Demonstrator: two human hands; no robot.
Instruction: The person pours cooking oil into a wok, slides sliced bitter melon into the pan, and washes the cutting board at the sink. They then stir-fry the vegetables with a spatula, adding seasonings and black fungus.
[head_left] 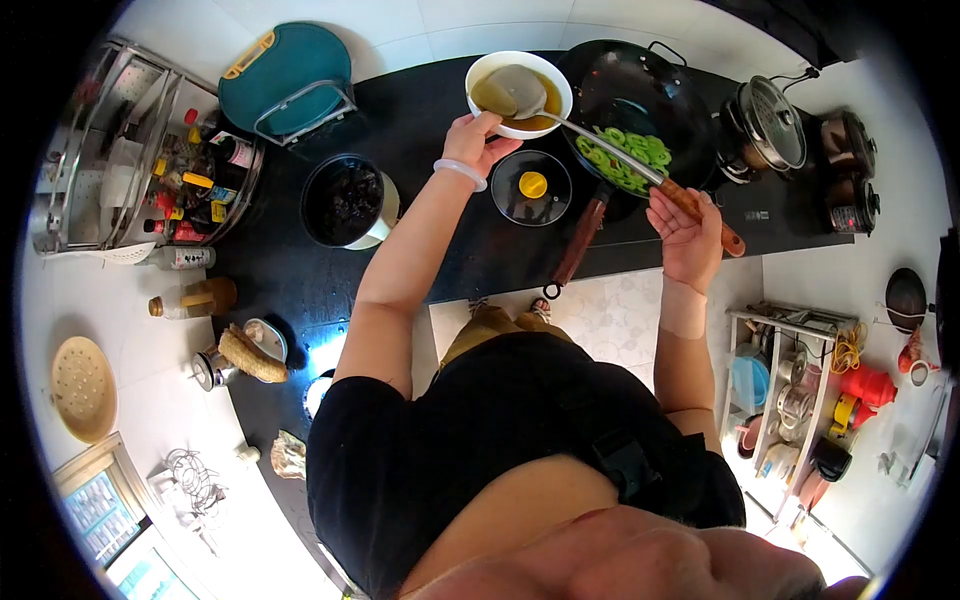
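Note:
My left hand (480,145) grips the near rim of a white bowl (561,79) of brownish-yellow liquid, a bracelet on its wrist. My right hand (689,236) holds the wooden handle of a metal ladle (635,165), palm turned up. The ladle's head rests inside the bowl, over the liquid. Right of the bowl stands a black wok (625,95) with sliced green vegetables (628,155) in its near part. The wok's wooden handle (580,248) points toward me. Just below the bowl lies a glass lid (531,188) with a yellow knob.
A pot (382,215) with dark contents stands left on the black counter (440,262). Behind it are a teal board (285,80) in a rack and a shelf of bottles (205,185). Another lidded pot (772,125) is at the right, with a shelf (790,400) below.

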